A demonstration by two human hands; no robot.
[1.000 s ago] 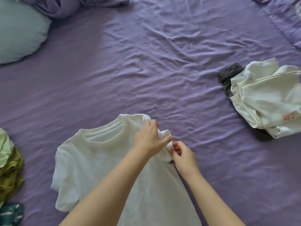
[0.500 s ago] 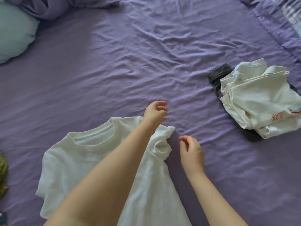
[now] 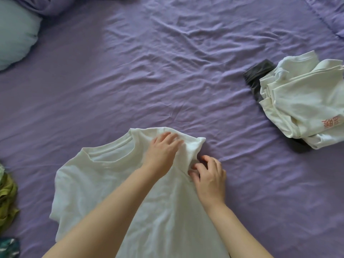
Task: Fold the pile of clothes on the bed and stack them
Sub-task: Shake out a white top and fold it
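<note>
White T-shirt [image 3: 104, 192] flat, near centre of purple sheet [image 3: 167, 71]. Half a second ago both hands lifted off; now left hand [image 3: 162, 151] pressing shoulder, fingers straight; right hand [image 3: 208, 175] pinching sleeve [image 3: 193, 148]. Sleeve fold starting.

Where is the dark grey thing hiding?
In the head view the dark grey garment lies at the right of the purple bed, tucked under the cream folded clothes.

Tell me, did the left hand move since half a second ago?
Yes. The left hand came back down onto the white shirt, toward its collar; earlier it hovered past the shirt's far edge, over the purple sheet.
</note>
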